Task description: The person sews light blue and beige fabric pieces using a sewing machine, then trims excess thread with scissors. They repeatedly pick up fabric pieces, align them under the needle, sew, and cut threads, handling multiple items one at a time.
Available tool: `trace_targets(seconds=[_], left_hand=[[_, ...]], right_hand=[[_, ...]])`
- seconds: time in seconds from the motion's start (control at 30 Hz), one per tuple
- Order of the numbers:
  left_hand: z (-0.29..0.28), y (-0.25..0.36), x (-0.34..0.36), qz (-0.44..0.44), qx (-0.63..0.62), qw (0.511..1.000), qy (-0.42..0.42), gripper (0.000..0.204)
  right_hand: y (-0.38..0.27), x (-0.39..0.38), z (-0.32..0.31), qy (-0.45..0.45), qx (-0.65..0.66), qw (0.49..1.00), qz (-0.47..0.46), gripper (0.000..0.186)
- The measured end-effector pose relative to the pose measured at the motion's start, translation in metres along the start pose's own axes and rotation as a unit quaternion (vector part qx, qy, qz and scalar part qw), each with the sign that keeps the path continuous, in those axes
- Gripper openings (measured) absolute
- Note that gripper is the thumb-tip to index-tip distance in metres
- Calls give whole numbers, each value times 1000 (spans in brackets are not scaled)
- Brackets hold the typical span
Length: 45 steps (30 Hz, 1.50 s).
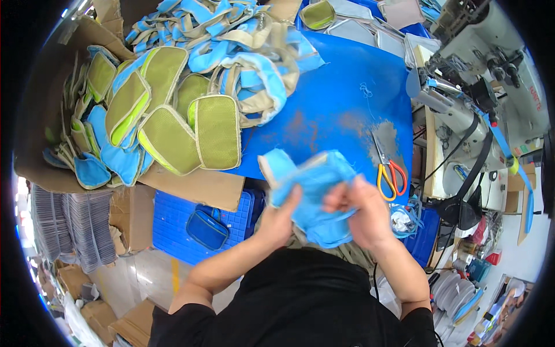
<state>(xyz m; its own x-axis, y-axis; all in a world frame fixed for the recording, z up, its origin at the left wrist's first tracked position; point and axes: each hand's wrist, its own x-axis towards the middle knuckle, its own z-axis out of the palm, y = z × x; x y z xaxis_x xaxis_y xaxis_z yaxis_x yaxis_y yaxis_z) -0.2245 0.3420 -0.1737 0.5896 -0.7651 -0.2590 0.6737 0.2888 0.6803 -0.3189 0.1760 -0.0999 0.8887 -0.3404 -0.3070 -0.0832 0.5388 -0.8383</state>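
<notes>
Lower centre: left hand [283, 217] bent closed, thumb uppermost, pinching the near-left part of a blue cloth piece [309, 188]. Right hand [370, 214], motion-blurred, is partly curled over the cloth's right side; cannot tell whether it grips. Cloth sits mid-frame, off the near edge of the blue table [329, 98]. Lower left: dark blue pouch [207, 228] on a blue crate [173, 220]. Right of centre: scissors [388, 173], just inside the table's right edge, handles toward the wearer. Left: green pouches [217, 133] overlap the table's left edge. Between these and the scissors, a broad stretch of tabletop gives room. Right: sewing machine [462, 115] beyond the edge. Upper centre: blue-and-beige strap heap [231, 34].
</notes>
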Motion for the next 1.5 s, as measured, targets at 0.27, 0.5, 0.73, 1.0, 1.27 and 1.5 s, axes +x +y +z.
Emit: trace_targets(seconds=[0.27,0.5,0.73,1.0,1.27,1.5], left_hand=[[-75,58,12,66,-79,961,255,65],[-66,52,15,55,-87,970,221,68],[-46,49,14,35,-116,972,202,74],[-43,50,10,37,-134,970,201,73],[-66,20,16,-3,-74,983,168,55],[-36,27,15,7,-49,994,99,48]], right_hand=[[-110,-26,-42,136,-17,897,-420,40],[-142,21,14,-98,-140,867,-469,38],[-171,76,69,-84,-199,719,-661,42],[-65,143,52,30,-496,776,-389,76],[-22,87,-17,-50,-328,943,-22,25],[-124,60,16,182,-409,623,-641,32]])
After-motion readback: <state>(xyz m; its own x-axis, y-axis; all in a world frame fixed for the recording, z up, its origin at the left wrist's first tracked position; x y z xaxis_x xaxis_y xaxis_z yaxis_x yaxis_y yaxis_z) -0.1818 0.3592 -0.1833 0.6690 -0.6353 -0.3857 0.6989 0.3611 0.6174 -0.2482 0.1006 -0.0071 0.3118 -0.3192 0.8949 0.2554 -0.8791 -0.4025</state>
